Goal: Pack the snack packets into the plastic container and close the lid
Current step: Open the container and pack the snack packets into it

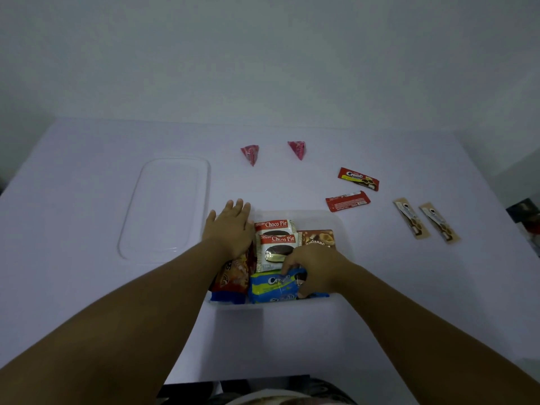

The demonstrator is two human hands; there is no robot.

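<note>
The clear container [340, 226] sits near the middle of the table [87, 287], part filled; the left hand [230, 229] lies open and flat on its far-left corner, likely steadying it; the right hand [315, 270] pinches a blue packet [271, 287], seating it at the near wall; the lid [166, 209] waits to the left; six packets lie loose farther off.

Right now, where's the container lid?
In the head view, the clear lid lies flat on the white table, to the left of the container and just beyond the left hand.
</note>
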